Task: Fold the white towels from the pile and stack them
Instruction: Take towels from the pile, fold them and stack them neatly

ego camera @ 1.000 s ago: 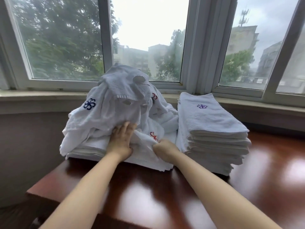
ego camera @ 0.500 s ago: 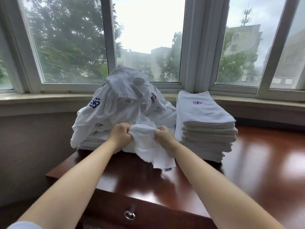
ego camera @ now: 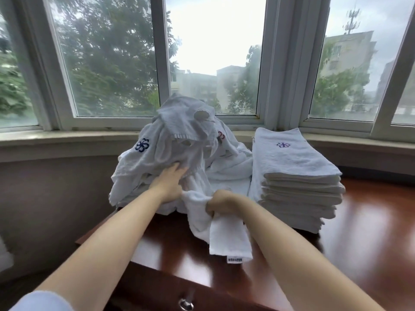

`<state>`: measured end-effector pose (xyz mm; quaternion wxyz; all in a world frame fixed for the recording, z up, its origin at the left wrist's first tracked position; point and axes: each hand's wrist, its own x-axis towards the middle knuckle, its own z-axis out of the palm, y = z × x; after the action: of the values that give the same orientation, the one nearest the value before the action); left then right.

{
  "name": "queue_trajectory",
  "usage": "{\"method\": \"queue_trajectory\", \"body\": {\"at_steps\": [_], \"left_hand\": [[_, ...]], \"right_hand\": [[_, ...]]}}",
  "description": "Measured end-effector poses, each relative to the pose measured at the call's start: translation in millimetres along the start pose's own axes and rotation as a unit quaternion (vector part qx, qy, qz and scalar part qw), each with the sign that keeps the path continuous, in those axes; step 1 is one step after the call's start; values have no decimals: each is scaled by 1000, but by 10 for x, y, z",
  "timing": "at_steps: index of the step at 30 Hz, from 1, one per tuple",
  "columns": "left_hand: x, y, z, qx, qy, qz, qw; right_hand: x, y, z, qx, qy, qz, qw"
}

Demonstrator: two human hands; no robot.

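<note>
A heap of crumpled white towels (ego camera: 161,153) with blue and red flower marks sits at the table's back left. To its right stands a neat stack of folded white towels (ego camera: 292,167). My right hand (ego camera: 221,202) grips one white towel (ego camera: 226,236) that hangs down from the heap's front, a small label at its lower edge. My left hand (ego camera: 171,181) lies with straight fingers pressed against the front of the heap, just left of the gripped towel.
The towels stand on a glossy dark red wooden table (ego camera: 363,254) with a drawer pull (ego camera: 186,304) at its near edge. A grey window sill (ego camera: 67,138) and a bay of windows run behind.
My left hand let go of the towel and moved up to press on the heap. My right hand pulled the towel further out towards me, so more of it hangs free.
</note>
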<state>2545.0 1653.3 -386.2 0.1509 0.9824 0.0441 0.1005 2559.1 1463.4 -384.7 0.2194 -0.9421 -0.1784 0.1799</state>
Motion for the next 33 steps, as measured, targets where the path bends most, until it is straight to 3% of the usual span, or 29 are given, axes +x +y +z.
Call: {"method": "queue_trajectory", "body": {"at_steps": [3,5,7,9,11,12,14,17,20,23,27,33], "left_hand": [[113,63,0,22,1,-25,999],[165,70,-11,41,-3,-30,999],[227,42,-59,79,-1,-24,997],[273,31,-112,102,-3,-25,994],[266,85,-122,104,-12,-30,994],[242,145,-108,95,-19,-37,995],[177,301,-57,65,-38,-53,996],[111,492,4,39,-73,-39,996],[65,531,-30,40,-62,-6,997],[94,422,-99,23,-11,-11,1000],[205,269,-117,84,83,2,993],[236,29,84,257,213,133,933]], "right_hand": [[-198,64,-291,24,-49,41,998],[-314,101,-372,-19,-118,71,990],[-403,134,-355,-172,-195,79,962],[-499,162,-300,-335,-245,68,907],[-575,225,-287,-399,-254,74,878],[-599,259,-295,-390,-250,80,883],[-619,301,-319,-305,-197,79,928],[-548,293,-354,-160,-4,-16,987],[-399,237,-334,-108,163,-97,976],[-166,185,-249,-36,258,-115,959],[151,11,-151,32,270,-102,957],[531,-154,19,-37,123,-20,991]]}}
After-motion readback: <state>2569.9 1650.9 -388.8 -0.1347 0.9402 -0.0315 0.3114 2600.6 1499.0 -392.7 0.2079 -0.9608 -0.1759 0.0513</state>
